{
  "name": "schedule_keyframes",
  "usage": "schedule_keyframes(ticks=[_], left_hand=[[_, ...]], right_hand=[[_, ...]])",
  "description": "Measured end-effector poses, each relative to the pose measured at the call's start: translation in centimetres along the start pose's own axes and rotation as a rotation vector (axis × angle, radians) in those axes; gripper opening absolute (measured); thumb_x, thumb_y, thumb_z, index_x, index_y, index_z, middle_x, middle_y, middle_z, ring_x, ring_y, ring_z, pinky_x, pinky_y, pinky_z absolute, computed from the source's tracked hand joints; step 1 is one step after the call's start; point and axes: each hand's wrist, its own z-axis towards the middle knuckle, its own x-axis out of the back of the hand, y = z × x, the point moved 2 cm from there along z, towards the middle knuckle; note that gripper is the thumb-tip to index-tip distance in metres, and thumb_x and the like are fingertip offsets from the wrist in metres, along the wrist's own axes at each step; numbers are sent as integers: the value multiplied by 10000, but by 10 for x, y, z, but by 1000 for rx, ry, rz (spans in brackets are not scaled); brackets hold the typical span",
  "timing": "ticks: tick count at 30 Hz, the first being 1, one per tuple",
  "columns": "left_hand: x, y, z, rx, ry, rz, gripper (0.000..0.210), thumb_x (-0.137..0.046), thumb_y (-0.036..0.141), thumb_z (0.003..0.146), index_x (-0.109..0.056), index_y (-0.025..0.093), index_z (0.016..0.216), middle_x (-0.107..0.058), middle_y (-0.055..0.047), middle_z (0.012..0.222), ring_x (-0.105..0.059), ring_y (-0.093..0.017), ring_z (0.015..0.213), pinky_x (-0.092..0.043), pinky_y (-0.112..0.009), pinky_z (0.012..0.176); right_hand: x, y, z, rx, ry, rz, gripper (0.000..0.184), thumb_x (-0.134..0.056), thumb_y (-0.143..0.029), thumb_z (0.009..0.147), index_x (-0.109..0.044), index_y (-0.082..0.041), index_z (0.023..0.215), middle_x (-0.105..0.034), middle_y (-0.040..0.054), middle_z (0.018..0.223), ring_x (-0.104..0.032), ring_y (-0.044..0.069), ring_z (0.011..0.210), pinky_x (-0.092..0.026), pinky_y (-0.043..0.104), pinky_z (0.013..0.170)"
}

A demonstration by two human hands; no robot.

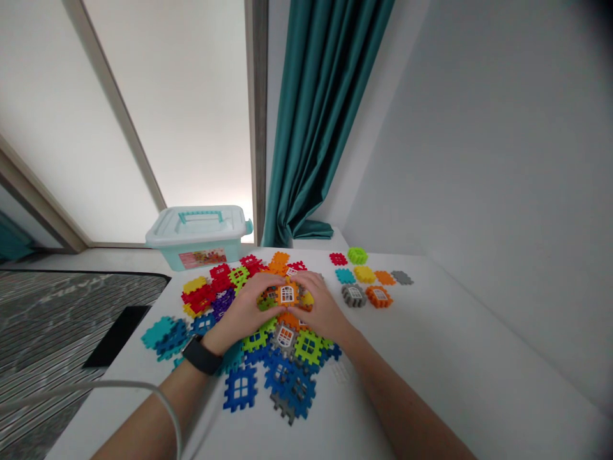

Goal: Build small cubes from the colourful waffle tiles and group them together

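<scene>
An orange window block (287, 294) with a white lattice frame in its middle is held upright between both hands above a pile of notched blocks. My left hand (248, 305), with a black watch on the wrist, grips its left side with thumb below and fingers above. On its other side, my right hand (324, 308) pinches the same block in the same way. Just under the hands lie a grey block with a white window (284, 338), a lime green block (308, 347) and several blue blocks (290, 383).
A pale teal storage box (204, 233) with a lidded top stands at the back left. To the right are sorted pieces, among them a grey window block (353, 294), an orange window block (379, 296) and a yellow block (364, 275). A white cable (158, 391) crosses at lower left.
</scene>
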Motion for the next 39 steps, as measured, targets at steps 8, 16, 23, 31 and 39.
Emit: schedule_keyframes(ticks=[8, 16, 23, 31, 39], left_hand=[[1, -4, -4, -17, -37, 269, 527, -765, 344, 838, -564, 246, 1315, -553, -131, 1350, -539, -308, 1263, -471, -520, 1065], [1, -18, -6, -42, -44, 429, 482, -794, 400, 814, -630, 231, 1234, -540, -147, 1360, -535, -340, 1257, -486, -547, 1042], [1, -16, -6, -30, -37, 436, 478, -765, 415, 841, -619, 241, 1262, -537, -140, 1341, -546, -333, 1235, -500, -531, 1028], [3, -19, -6, 0, -13, 423, 460, -743, 426, 856, -627, 265, 1271, -540, -125, 1354, -537, -336, 1252, -491, -541, 1028], [4, -23, -6, 1, -11, 431, 467, -766, 410, 835, -636, 250, 1253, -552, -134, 1349, -544, -344, 1242, -496, -555, 1014]], right_hand=[[2, -3, 0, 61, 19, -66, 502, -757, -266, 811, -569, -257, 1277, -502, 125, 1400, -413, 301, 1398, -368, 542, 1165], [0, -1, -1, 81, 20, -103, 481, -742, -284, 834, -560, -248, 1278, -517, 131, 1370, -445, 307, 1357, -393, 558, 1143], [0, -1, 0, 63, 15, -113, 526, -727, -274, 843, -543, -255, 1335, -517, 135, 1364, -470, 312, 1324, -411, 555, 1123], [2, 3, -1, 12, 18, -94, 579, -723, -237, 826, -523, -259, 1369, -513, 130, 1372, -468, 310, 1329, -404, 547, 1130], [4, 6, 0, 72, 26, -116, 403, -681, -225, 857, -580, -243, 1247, -556, 128, 1307, -509, 296, 1265, -441, 537, 1088]])
